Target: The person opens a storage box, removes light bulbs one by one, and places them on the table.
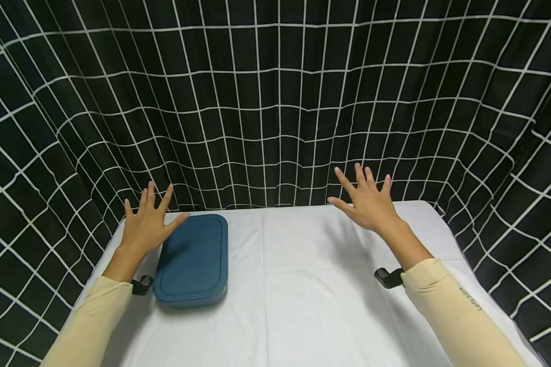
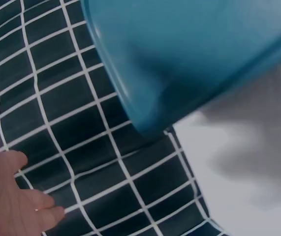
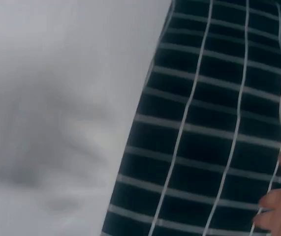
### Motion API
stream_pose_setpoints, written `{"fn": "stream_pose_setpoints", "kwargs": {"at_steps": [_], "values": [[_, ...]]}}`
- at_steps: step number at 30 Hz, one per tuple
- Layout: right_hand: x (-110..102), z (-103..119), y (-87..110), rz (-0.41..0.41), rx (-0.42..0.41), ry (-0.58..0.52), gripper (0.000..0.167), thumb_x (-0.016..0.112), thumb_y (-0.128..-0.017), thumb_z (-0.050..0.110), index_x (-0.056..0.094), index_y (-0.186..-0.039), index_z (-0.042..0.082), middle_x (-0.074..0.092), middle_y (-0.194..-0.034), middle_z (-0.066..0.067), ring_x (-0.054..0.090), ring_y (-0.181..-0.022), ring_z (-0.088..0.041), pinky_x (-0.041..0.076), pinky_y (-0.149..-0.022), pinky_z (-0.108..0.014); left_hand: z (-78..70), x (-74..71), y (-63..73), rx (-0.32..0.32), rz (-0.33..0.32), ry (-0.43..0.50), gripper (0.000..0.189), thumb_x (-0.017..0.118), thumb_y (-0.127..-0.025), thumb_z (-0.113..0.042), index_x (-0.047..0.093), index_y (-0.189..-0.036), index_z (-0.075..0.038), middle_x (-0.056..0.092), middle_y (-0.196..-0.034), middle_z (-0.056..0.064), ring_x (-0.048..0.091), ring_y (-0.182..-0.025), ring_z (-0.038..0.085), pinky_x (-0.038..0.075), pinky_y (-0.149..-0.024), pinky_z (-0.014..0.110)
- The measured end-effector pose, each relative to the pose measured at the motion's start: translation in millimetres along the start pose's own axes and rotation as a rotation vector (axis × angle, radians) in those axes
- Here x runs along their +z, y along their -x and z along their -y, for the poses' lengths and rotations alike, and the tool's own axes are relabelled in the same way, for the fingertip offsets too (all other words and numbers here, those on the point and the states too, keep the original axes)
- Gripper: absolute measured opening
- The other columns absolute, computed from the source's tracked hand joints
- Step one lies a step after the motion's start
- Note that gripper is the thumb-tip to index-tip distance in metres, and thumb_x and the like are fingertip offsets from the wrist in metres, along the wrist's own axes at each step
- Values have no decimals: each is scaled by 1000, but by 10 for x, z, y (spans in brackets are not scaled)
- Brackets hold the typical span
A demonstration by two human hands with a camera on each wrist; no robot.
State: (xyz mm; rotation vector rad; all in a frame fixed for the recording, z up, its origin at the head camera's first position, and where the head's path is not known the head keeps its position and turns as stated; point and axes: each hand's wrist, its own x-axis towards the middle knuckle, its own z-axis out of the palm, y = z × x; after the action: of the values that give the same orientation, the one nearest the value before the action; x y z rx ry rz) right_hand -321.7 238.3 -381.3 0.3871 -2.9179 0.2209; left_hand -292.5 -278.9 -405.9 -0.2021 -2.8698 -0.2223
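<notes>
A blue rectangular box with a lid lies on the left part of the white-covered table; in the left wrist view the box fills the upper right. My left hand is spread above the box's left side, its thumb overlapping the far left corner in the head view. Over the right half of the table my right hand hovers with fingers spread, holding nothing, its shadow on the cloth below. Only parts of the left hand and the right hand show in their wrist views.
White cloth covers the table, with fold lines running across it. A black curtain with a white grid surrounds the back and both sides. Dark straps sit at the wrists, by the cream sleeves.
</notes>
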Motion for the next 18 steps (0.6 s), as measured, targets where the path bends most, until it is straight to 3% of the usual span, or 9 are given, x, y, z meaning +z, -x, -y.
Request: {"fn": "stream_pose_setpoints", "kwargs": {"at_steps": [6, 9, 12, 18], "values": [[166, 397, 36, 18, -38, -84, 86, 37, -100, 69, 13, -164, 17, 11, -165, -27, 13, -151, -46, -2, -113, -77, 142, 44, 122, -49, 19, 59, 86, 35, -102, -68, 11, -164, -12, 18, -160, 35, 26, -144, 53, 9, -114, 76], [296, 649, 80, 7, -64, -160, 81, 43, -102, 62, 21, -163, 12, 23, -163, -26, 23, -150, -43, 6, -114, -75, 206, 106, 225, -76, 42, 102, 82, 32, -104, -64, 15, -163, -8, 25, -156, 38, 38, -135, 58, 27, -108, 75], [458, 919, 126, -7, -91, -239, 76, 46, -104, 57, 28, -160, 9, 34, -159, -24, 33, -147, -39, 16, -116, -71, 252, 176, 347, -107, 67, 150, 79, 30, -106, -61, 20, -161, -6, 28, -155, 38, 41, -131, 60, 38, -99, 74], [779, 1445, 243, -38, -160, -377, 65, 51, -105, 47, 45, -150, 0, 51, -147, -24, 49, -136, -39, 39, -112, -57, 273, 285, 580, -174, 91, 230, 79, 30, -106, -60, 30, -157, 0, 35, -153, 34, 37, -139, 52, 36, -105, 72]]}}
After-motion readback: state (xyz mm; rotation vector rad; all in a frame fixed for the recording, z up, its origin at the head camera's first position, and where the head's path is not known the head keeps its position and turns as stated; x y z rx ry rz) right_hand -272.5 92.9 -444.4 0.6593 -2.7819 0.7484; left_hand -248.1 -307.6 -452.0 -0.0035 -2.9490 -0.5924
